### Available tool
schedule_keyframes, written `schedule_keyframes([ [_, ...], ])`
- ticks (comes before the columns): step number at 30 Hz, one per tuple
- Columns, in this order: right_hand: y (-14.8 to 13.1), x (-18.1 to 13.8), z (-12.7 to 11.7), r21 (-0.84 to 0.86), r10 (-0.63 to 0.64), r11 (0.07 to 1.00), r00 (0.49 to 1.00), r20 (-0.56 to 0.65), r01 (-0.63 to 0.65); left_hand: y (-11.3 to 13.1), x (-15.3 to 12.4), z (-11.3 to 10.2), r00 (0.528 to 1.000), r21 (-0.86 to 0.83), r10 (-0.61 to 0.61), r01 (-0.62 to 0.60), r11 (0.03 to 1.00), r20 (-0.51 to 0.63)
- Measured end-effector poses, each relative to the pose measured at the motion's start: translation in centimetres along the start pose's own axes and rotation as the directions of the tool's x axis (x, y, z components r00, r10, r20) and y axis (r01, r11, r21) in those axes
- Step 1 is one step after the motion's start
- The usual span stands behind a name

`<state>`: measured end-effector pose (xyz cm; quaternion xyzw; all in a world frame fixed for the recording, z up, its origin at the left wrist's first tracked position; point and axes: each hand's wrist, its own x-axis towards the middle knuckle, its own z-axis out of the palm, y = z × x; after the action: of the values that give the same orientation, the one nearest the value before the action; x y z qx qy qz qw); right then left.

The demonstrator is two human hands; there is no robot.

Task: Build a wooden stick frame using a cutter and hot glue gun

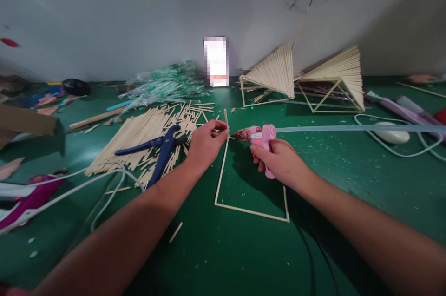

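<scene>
A: L arm (121, 231) & R arm (369, 221) nearest cam, bare, stretched fwd over green table (341, 166). Got what in R hand (273, 156)?

B: Gripping pink gun (264, 140), fingers clamped rnd handle, w/ red light (258, 141) lit. Clear rod (348, 128) out the back, running past R hand to the right.

A: And L hand (211, 138)?

B: Pinching thin stick (226, 115), thumb & finger together on it, just left of nozzle (241, 135). Can't tell re contact w/ nozzle.

A: Where to look for frame (252, 212)?

B: Flat on table, nearer cam than both hands. From L fingertips down left side, across near side, then up twd R hand; rest of right side lost from view there.

A: Else nr L hand?

B: Just left, blue cutter (165, 149) atop pile (130, 131) of sticks. Beyond, crinkled wrap (167, 84), plus bright, blurred phone (216, 59) upright by wall (139, 17). Nearer cam, short offcut (176, 232). Far left, purple gun (38, 194).

A: Round R hand?

B: Beyond, two slatted models (272, 73). Well right, white oval thing (390, 133).
</scene>
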<state>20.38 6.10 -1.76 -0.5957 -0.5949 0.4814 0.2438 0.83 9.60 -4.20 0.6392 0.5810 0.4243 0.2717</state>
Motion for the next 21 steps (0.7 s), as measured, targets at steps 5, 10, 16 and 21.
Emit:
schedule_keyframes([
  [5,0.07,0.02,-0.05,-0.007,-0.008,1.000,1.000,0.006,0.008,0.07,0.02,-0.04,1.000,0.002,0.002,-0.002,1.000,0.004],
  [10,0.20,0.09,-0.04,-0.010,-0.008,1.000,1.000,0.003,0.008,0.15,0.05,-0.03,1.000,0.001,0.006,-0.006,1.000,0.001],
  [16,0.02,0.03,-0.02,-0.007,-0.004,1.000,1.000,0.001,0.004,0.03,0.16,0.03,1.000,-0.005,0.006,-0.006,1.000,-0.019],
  [21,-0.12,-0.05,-0.05,-0.009,-0.006,1.000,1.000,-0.011,0.006,0.18,0.11,0.06,1.000,-0.017,0.004,-0.005,1.000,-0.023],
])
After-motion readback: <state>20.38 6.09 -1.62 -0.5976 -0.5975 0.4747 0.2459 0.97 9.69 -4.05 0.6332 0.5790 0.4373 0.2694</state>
